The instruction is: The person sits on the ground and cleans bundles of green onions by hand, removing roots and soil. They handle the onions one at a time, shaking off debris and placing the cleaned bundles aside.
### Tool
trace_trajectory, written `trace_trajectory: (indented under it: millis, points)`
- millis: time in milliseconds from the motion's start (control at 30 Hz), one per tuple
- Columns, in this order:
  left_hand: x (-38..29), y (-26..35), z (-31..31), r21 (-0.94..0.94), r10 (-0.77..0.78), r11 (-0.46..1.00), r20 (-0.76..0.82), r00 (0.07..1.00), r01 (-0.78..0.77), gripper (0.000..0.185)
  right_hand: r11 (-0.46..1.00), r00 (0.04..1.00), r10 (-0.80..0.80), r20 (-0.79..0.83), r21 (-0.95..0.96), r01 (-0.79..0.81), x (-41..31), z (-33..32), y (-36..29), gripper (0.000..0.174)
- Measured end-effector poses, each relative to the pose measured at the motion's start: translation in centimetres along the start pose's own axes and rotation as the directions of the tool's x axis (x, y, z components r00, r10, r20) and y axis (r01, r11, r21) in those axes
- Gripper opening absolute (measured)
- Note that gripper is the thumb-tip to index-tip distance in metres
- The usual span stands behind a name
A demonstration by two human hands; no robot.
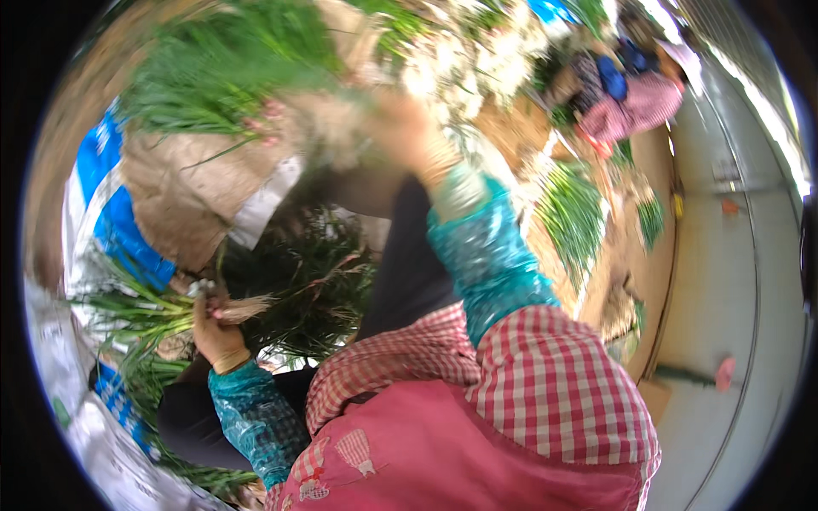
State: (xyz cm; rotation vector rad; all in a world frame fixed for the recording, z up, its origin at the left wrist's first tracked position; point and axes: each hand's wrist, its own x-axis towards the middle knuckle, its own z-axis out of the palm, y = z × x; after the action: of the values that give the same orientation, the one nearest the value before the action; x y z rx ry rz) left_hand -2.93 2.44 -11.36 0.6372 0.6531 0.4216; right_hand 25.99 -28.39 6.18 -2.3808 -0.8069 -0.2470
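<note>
My left hand (217,335), in a thin glove, grips a small bunch of spring onions (153,306) at its pinkish bulbs. The pale roots point right and the green leaves spread left. My right hand (406,131), gloved too, is blurred by motion, reaching forward beside a large pile of spring onions (211,70). Blurred pale roots lie by its fingers; whether it holds them I cannot tell. The pile rests on a brown sack (172,172), its pink bulbs towards my right hand. Dark trimmed leaves and scraps (307,274) lie between my knees.
Blue-and-white sacks (115,211) lie along the left. More spring onions with white roots (460,64) are heaped ahead. Another bundle (572,217) lies on the ground at right. A person in a checked top (639,108) sits at far right, near a pale wall (716,268).
</note>
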Motion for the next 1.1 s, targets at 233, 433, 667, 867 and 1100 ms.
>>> trace_trajectory:
  millis: [233,433,667,867,1100]
  points:
    - [-1.3,2.7,2.9,0.257,0.246,0.921,0.202,0.948,-0.294,0.027,0.857,0.852,0.497,-0.165,-0.063,-0.512,-13.6,-11.9,9.5,0.027]
    - [-3.5,2.8,7.1,0.282,0.119,0.950,0.074,0.990,-0.135,0.028,0.444,0.166,0.875,0.455,-0.617,-0.650,-33.5,-2.5,21.7,0.065]
    - [-7.0,1.2,12.0,0.324,0.009,0.945,0.118,0.993,-0.047,0.028,0.928,0.925,0.360,-0.119,-0.051,-0.368,-14.7,-8.7,14.2,0.048]
    - [-9.2,0.0,16.3,0.558,0.162,0.727,0.428,0.889,-0.401,0.029,0.597,0.674,-0.378,0.634,0.724,-0.346,-6.6,2.3,-9.1,0.062]
    - [-8.0,3.9,14.1,0.373,0.005,0.926,0.131,0.991,-0.054,0.032,0.567,0.503,-0.226,0.834,0.533,-0.629,-8.1,8.1,-10.4,0.037]
